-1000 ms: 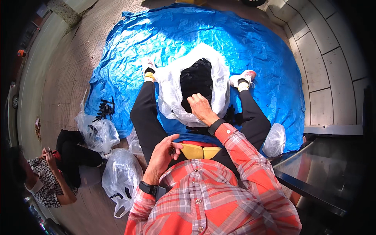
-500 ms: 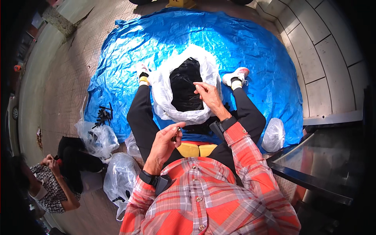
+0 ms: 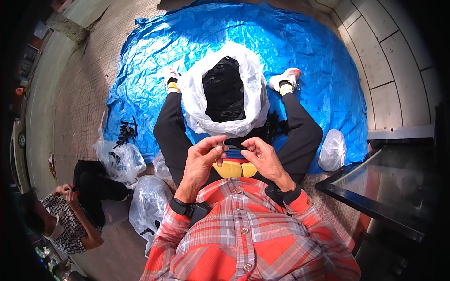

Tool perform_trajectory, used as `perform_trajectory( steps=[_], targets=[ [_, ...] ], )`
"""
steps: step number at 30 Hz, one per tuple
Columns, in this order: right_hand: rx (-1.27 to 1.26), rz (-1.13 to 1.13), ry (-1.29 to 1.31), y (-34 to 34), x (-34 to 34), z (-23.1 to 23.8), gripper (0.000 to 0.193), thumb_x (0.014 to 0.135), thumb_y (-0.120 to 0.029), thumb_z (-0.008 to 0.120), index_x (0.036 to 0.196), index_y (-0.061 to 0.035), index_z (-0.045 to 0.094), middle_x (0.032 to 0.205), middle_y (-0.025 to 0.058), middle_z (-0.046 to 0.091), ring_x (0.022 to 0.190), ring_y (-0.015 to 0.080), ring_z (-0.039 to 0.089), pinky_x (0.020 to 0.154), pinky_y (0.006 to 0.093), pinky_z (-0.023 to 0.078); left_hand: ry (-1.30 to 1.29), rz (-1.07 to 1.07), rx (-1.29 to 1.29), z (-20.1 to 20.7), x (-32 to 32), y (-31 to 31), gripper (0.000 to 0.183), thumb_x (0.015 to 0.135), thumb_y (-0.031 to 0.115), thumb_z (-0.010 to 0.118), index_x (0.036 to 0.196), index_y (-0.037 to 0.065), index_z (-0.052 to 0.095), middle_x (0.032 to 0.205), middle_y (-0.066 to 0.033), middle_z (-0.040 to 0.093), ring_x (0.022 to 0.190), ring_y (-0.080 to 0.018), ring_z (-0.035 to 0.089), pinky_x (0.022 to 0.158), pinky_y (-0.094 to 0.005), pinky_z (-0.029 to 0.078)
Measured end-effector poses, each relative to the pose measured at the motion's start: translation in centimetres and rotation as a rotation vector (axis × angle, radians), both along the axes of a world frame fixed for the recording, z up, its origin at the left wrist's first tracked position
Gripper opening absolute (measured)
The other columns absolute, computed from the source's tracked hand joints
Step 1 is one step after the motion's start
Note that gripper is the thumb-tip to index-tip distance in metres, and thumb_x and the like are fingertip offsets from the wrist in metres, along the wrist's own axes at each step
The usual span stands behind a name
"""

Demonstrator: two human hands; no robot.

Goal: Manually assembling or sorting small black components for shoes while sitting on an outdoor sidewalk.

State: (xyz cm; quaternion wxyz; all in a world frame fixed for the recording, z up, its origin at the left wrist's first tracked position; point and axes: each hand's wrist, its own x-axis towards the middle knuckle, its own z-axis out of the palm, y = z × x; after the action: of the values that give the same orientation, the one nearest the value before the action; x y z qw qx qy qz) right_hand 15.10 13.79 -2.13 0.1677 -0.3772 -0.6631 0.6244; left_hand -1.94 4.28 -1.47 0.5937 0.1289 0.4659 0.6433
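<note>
My left hand (image 3: 201, 159) is closed around a small shiny metal tool (image 3: 221, 144), its thumb and forefinger pressed together; most of the tool is hidden by the fingers. Close by on the right, my right hand (image 3: 263, 159) has its thumb and fingertips pinched, with perhaps a thin dark piece at the tips, too small to name. A gap separates the two hands. Beyond them, between my legs, stands a white plastic bag (image 3: 194, 100) with its mouth wide open. Many thin black strips (image 3: 224, 91) fill it. More black pieces (image 3: 273, 124) lie beside its right side.
A blue tarp (image 3: 154, 61) spreads under my legs. On the left are a loose black pile (image 3: 126, 132) and clear plastic bags (image 3: 149, 201). A tied white bag (image 3: 332, 151) and a dark-framed glass panel (image 3: 398, 182) are at right. Another person (image 3: 70, 220) sits lower left.
My right hand has come back from over the open bag toward my left hand. My left hand has shifted slightly and still holds the small metal tool.
</note>
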Motion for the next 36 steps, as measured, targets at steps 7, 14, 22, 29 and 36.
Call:
perform_trajectory(
  steps=[7, 14, 22, 29, 36],
  targets=[
    [0.076, -0.016, 0.012, -0.6, 0.2, -0.6, 0.019, 0.081, -0.008, 0.062, 0.096, 0.0008, 0.055, 0.075, 0.0047, 0.058, 0.064, 0.0084, 0.053, 0.059, 0.0234, 0.044, 0.032, -0.009, -0.034, -0.6, -0.2, -0.2, 0.009, 0.083, 0.0, 0.059, 0.09, 0.002, 0.054, 0.08, -0.0091, 0.062, 0.068, -0.0125, 0.06, 0.053, -0.0201, 0.047],
    [0.006, 0.034, 0.029, -1.2, 0.2, -0.3, 0.018, 0.081, -0.006, 0.062, 0.096, -0.0002, 0.055, 0.076, 0.0023, 0.058, 0.065, 0.0058, 0.052, 0.059, 0.0217, 0.044, -0.16, -0.034, -0.033, -1.1, -0.7, -0.3, 0.024, 0.084, 0.002, 0.057, 0.108, -0.003, 0.056, 0.079, -0.0075, 0.06, 0.069, -0.012, 0.06, 0.058, -0.0196, 0.05],
    [-0.043, -0.029, 0.014, -1.6, 2.6, -2.8, 0.019, 0.081, -0.008, 0.061, 0.096, 0.0018, 0.055, 0.075, 0.008, 0.06, 0.063, 0.0099, 0.053, 0.058, 0.0266, 0.045, 0.069, -0.283, -0.103, 0.3, 0.3, 9.1, 0.032, 0.086, 0.006, 0.056, 0.114, -0.007, 0.051, 0.089, -0.0129, 0.062, 0.067, -0.0126, 0.06, 0.054, -0.0202, 0.048],
    [-0.059, -0.169, -0.123, -1.4, 4.4, -2.4, 0.02, 0.081, -0.005, 0.062, 0.098, 0.0016, 0.055, 0.077, 0.0035, 0.059, 0.068, 0.0058, 0.053, 0.061, 0.0213, 0.044, -0.017, -0.115, 0.366, 6.4, 0.5, 17.7, 0.039, 0.089, 0.011, 0.053, 0.124, -0.004, 0.043, 0.096, -0.0171, 0.061, 0.065, -0.0106, 0.057, 0.051, -0.019, 0.045],
    [-0.123, -0.242, 0.045, 0.3, 5.3, -2.2, 0.02, 0.082, -0.007, 0.061, 0.099, 0.001, 0.053, 0.078, 0.003, 0.056, 0.071, 0.0068, 0.053, 0.064, 0.0222, 0.044, -0.079, -0.311, 0.023, 2.4, 2.5, 14.9, 0.021, 0.087, 0.005, 0.054, 0.106, -0.004, 0.056, 0.082, -0.0096, 0.061, 0.063, -0.0104, 0.057, 0.053, -0.0181, 0.046]
  ],
)
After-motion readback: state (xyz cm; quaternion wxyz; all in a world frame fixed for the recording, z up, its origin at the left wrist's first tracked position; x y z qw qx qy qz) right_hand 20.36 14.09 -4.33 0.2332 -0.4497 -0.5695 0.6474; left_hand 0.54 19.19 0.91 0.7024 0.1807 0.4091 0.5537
